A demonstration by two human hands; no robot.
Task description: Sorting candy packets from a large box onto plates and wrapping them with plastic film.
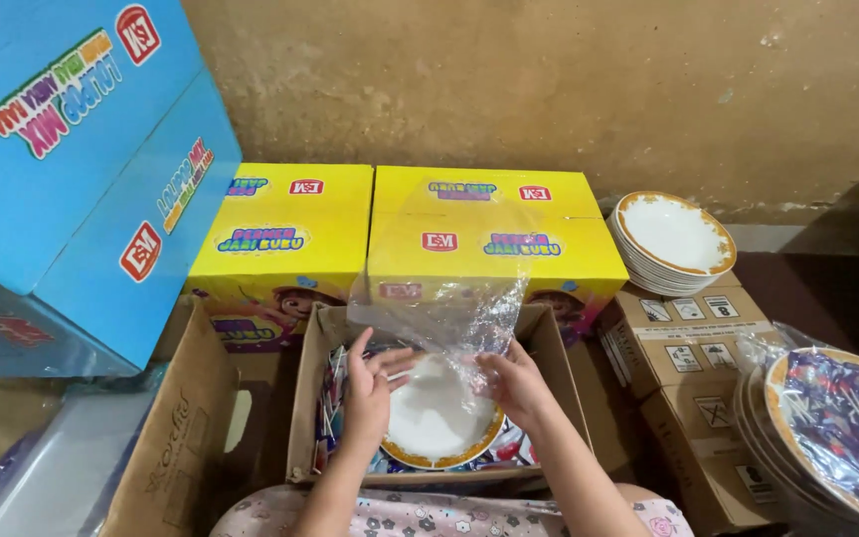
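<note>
My left hand (368,388) and my right hand (514,383) are both over an open brown carton (306,398). Between them they hold a clear plastic wrapper (454,316) that rises crumpled above a white plate with a gold patterned rim (429,423). The left hand's fingers are spread against the wrapper's left side. My right hand pinches the wrapper's lower right part. The plate lies in the carton on colourful packets, and whether it is partly inside the wrapper I cannot tell.
Two yellow boxes (285,234) (494,234) stand behind the carton against a tan wall. A large blue box (82,169) is at the left. A stack of gold-rimmed white plates (673,239) rests on brown cartons (683,343) at right. Wrapped floral plates (842,428) sit at far right.
</note>
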